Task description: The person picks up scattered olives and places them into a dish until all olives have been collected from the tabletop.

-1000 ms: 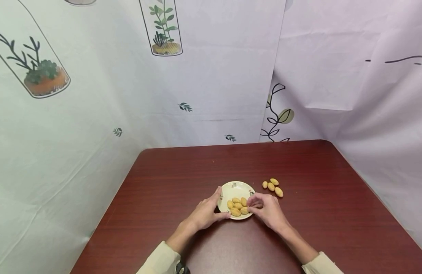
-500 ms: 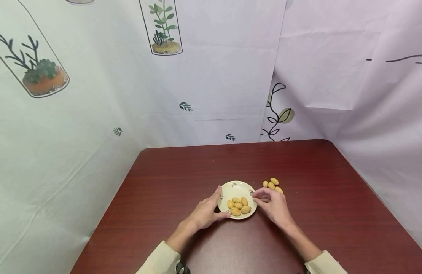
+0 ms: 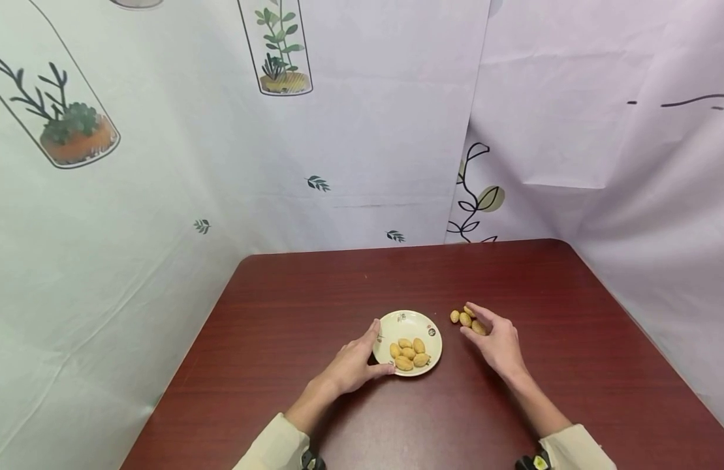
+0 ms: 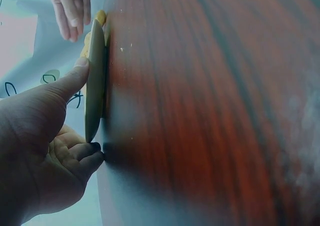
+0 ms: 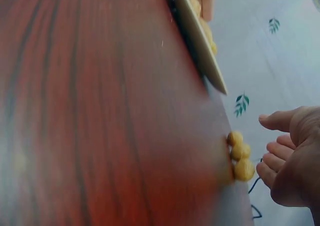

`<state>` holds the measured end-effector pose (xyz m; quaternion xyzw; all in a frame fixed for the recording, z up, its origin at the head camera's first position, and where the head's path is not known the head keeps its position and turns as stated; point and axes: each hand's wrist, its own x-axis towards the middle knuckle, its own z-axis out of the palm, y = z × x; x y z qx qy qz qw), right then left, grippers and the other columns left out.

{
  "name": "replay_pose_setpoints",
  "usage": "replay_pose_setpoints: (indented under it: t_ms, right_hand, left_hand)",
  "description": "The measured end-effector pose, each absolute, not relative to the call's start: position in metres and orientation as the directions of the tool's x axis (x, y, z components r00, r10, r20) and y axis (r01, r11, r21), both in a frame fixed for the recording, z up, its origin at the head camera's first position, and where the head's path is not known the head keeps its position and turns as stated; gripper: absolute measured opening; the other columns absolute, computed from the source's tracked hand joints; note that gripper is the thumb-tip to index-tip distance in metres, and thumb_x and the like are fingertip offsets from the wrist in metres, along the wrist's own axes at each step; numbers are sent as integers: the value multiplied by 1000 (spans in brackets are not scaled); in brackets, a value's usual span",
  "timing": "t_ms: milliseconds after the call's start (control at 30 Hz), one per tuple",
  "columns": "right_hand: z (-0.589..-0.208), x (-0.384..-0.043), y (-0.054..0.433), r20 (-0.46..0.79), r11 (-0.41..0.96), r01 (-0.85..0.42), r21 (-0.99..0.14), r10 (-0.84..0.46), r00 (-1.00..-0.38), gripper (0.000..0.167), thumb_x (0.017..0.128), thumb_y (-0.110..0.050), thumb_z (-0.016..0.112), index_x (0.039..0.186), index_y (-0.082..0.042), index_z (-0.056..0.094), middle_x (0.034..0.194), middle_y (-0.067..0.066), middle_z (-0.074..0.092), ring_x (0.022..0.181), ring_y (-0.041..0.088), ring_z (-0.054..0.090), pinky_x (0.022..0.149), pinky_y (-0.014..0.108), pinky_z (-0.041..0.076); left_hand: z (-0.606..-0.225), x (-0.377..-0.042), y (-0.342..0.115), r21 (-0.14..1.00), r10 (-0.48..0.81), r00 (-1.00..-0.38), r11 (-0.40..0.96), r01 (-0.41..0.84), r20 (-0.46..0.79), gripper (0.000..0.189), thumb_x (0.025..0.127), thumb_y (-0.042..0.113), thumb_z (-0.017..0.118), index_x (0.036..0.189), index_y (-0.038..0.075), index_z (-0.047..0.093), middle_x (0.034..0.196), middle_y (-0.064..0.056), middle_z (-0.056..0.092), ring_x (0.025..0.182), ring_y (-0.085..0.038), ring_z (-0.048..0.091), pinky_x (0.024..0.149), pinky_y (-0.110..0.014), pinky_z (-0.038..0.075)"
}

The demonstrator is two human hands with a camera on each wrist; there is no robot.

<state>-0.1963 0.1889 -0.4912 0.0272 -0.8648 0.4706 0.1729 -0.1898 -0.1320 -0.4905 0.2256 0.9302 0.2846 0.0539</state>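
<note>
A small cream plate (image 3: 404, 323) with printed marks round its rim sits on the table, with several small yellow oval pieces (image 3: 407, 353) bunched in its near half. My left hand (image 3: 351, 365) grips its left side, thumb at the near rim and fingers at the left edge; the left wrist view has the thumb (image 4: 75, 80) against the rim. Beyond the plate to the right lies a small group of the same yellow pieces (image 3: 465, 320). My right hand (image 3: 497, 339) hovers over them, thumb and fingers spread, partly hiding the nearest; the right wrist view shows a gap between fingers and pieces.
The dark red wooden table (image 3: 314, 281) has rounded far corners. White cloth (image 3: 385, 143) printed with plants hangs behind it and along both sides. Both wrists wear dark bands, and pale sleeves cover the forearms.
My right hand has moved from a yellow piece at the plate's right side, back and right to the loose group, its fingers spreading. The left hand and plate have stayed put.
</note>
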Motion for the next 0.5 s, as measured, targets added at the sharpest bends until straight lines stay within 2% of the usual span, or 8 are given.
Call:
replay_pose_setpoints:
  t_ms: [133,200,233,333,467,500]
  right_hand:
    - [-494,-197,198,270,566,-157,-809,121,-955,60,89,-4,85,145,0,64,135,23,67,134,39,58,114,50,42]
    - [-496,-197,201,236,557,-135,-819,113,-965,61,90,-4,84,147,2,61,137,24,65,135,39,57,115,55,40]
    - [-497,-197,203,218,548,-125,-827,108,-970,61,91,-3,83,147,3,60,138,24,64,135,39,58,115,52,41]
    - [-500,-198,206,183,521,-108,-847,93,-979,60,92,0,80,147,6,59,141,25,62,134,39,58,105,25,50]
    - [-501,-200,208,163,485,-100,-869,89,-983,58,93,5,77,147,8,58,144,27,59,135,41,57,99,15,48]
    - [-501,-200,209,162,477,-101,-873,89,-983,58,93,6,77,147,9,57,145,28,59,135,41,57,100,17,49]
  left_hand:
    - [-491,-190,-132,553,449,-893,737,389,30,104,95,47,80,168,0,23,172,-17,28,148,-35,46,116,-57,41]
    - [-492,-190,-133,552,448,-893,737,389,31,104,95,46,80,168,0,24,172,-17,28,148,-34,46,116,-56,41]
    - [-492,-190,-133,552,448,-893,737,390,32,104,95,47,80,168,0,24,172,-17,28,148,-34,46,116,-56,41]
    - [-492,-190,-132,552,450,-892,736,393,35,104,95,46,80,168,-1,24,172,-17,28,148,-34,45,116,-56,41]
    - [-491,-190,-132,550,455,-890,734,399,37,103,95,46,80,167,-2,24,172,-19,28,148,-35,45,115,-57,41]
    - [-491,-190,-132,550,456,-889,734,399,37,103,95,46,80,167,-2,24,172,-19,28,148,-35,45,115,-58,41]
